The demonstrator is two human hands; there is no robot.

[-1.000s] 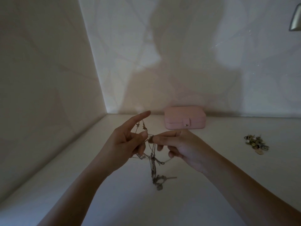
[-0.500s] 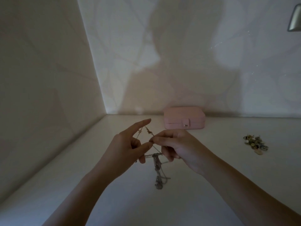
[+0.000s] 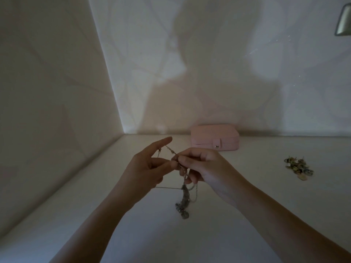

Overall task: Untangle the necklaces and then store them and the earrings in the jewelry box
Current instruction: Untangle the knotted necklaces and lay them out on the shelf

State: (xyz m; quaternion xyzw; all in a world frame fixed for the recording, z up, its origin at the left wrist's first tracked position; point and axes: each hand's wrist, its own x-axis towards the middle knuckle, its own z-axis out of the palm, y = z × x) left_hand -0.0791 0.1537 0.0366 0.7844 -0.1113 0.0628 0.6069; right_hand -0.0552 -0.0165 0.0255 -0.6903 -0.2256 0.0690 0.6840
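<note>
Both hands, left (image 3: pixel 150 168) and right (image 3: pixel 206 168), pinch tangled necklaces (image 3: pixel 184 199).

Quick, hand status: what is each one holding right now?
Left hand: pinching a chain of the tangled necklaces, index finger straight.
Right hand: pinching the same tangled necklaces near the top.

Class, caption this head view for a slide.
Left hand and right hand hold the tangled necklaces; closed pink jewelry box behind, earrings piled right.
</note>
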